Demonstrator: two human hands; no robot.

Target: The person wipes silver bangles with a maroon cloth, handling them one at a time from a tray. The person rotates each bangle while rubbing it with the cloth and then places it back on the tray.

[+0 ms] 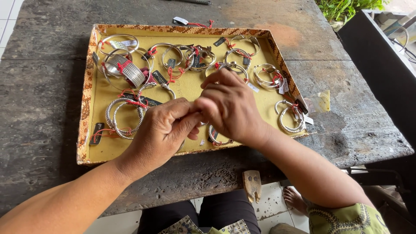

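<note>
A shallow yellow tray (pixel 100 149) with a patterned brown rim lies on a dark wooden table. It holds several silver bangles with red strings and small black tags, such as a wide band (pixel 130 73) and twisted hoops (pixel 123 116). My left hand (pixel 162 132) and my right hand (pixel 229 106) meet over the tray's middle, fingertips pinched together on something small that the fingers hide. A bangle (pixel 215 138) lies just under my right hand.
The weathered table (pixel 39 108) has a loose tag with red string (pixel 184 21) beyond the tray and a small clear bag (pixel 320 102) to its right. A dark chair or board (pixel 377 73) stands at right. Tiled floor and a bare foot (pixel 295 199) show below.
</note>
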